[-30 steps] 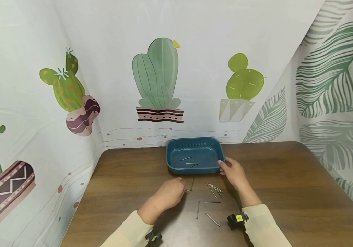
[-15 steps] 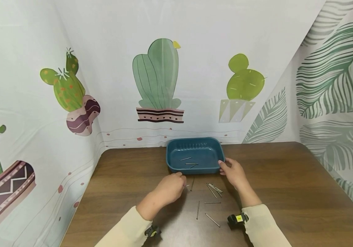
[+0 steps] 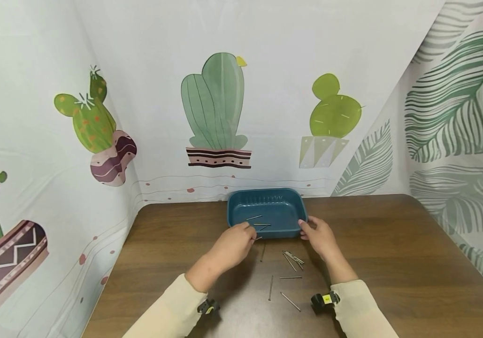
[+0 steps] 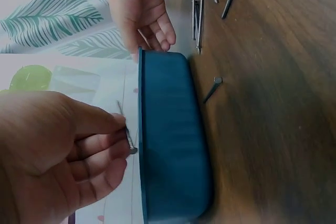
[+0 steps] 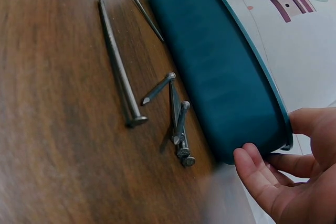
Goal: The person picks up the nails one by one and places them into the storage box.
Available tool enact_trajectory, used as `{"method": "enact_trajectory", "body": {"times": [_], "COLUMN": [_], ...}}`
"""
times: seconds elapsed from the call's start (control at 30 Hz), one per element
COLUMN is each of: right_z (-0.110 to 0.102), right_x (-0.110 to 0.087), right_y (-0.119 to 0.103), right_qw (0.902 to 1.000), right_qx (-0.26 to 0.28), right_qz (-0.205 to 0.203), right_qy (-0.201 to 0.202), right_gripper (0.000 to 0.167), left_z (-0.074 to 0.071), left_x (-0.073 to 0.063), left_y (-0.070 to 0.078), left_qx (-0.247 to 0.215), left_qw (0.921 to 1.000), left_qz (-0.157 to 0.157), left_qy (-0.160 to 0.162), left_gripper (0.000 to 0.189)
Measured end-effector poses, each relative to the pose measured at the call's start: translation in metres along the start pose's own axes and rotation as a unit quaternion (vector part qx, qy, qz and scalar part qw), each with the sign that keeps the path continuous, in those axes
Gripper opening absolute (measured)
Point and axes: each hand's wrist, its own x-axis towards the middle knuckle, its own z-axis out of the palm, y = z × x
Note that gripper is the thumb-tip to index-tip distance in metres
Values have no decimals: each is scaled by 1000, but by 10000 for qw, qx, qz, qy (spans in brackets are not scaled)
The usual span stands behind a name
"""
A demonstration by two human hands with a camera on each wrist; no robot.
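Note:
My left hand [image 3: 233, 245] pinches a nail [image 4: 127, 136] between thumb and fingers, up at the front rim of a teal plastic tray [image 3: 283, 234]. In the left wrist view the nail's head points down toward the rim. My right hand [image 3: 320, 237] holds the tray's right front corner, its thumb over the rim and the fingers against the outside wall, as the right wrist view shows. Inside the tray lie several nails [image 3: 262, 224]. In front of it a small pile of nails [image 3: 294, 258] and a single nail [image 5: 144, 13] rest on the table.
More loose nails lie nearer the front, among them a crosswise nail [image 3: 290, 277], a lengthwise nail [image 3: 271, 288] and a slanted nail [image 3: 290, 301]. The wooden table [image 3: 393, 253] ends at a printed cloth wall [image 3: 275, 141] right behind the tray.
My left hand has moved forward and up from the table to the tray's front rim, carrying the nail. The right hand and the tray have stayed in place.

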Motion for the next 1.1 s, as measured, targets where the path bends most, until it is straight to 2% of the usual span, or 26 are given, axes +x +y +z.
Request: {"method": "enact_trajectory", "body": {"times": [0.17,0.3,0.43,0.73,1.1], "right_z": [0,0,1,0,-1], "right_x": [0,0,0,0,1], "right_y": [0,0,0,0,0], "right_qw": [10000,10000,9999,9999,9999], "right_qx": [-24,-55,-72,-127,-112], "right_qz": [30,33,95,65,64], "right_qy": [-10,-26,-23,-9,-3], "right_gripper": [54,55,55,54,54], "left_z": [-3,-4,-4,-4,-8], "left_x": [6,11,15,25,35], "left_y": [-3,-6,-8,-13,-19], "left_qx": [-200,-258,-213,-153,-235], "left_qw": [9994,9987,9986,9970,9968], "left_qz": [-137,-281,-272,-221,-336], "left_qy": [261,342,392,728,691], "left_gripper": [6,7,7,7,9]}}
